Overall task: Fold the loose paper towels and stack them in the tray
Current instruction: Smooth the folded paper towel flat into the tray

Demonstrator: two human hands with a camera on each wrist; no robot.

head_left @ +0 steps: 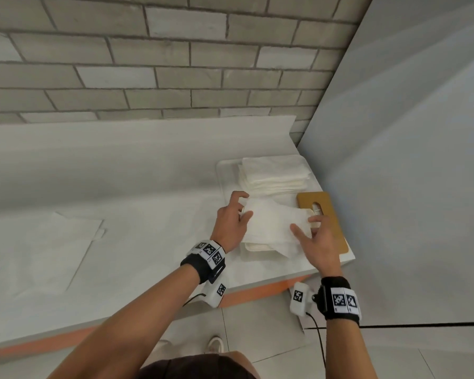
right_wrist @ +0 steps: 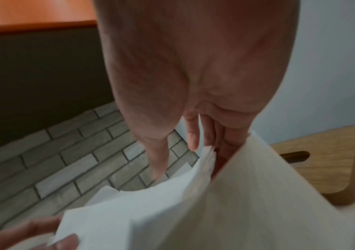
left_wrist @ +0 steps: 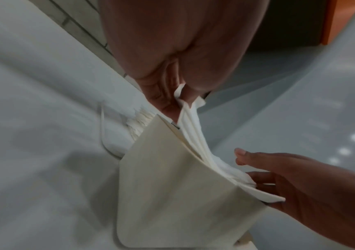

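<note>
A white paper towel (head_left: 271,222) hangs folded between both hands, just above the near part of the white tray (head_left: 220,170). My left hand (head_left: 244,205) pinches its left end, seen close up in the left wrist view, where the towel (left_wrist: 172,177) sags in layers. My right hand (head_left: 304,225) holds the right end, thumb on top and fingers underneath; the right wrist view shows the towel (right_wrist: 215,211) running into that grip. A tall stack of folded towels (head_left: 274,173) fills the back of the tray. A lower folded pile (head_left: 257,246) lies under the held towel.
A wooden board (head_left: 337,231) with a slot lies along the tray's right side, against the grey wall. Loose flat paper towels (head_left: 52,242) are spread on the white table at the left. A brick wall stands behind the table; its orange-edged front (head_left: 252,294) is near my wrists.
</note>
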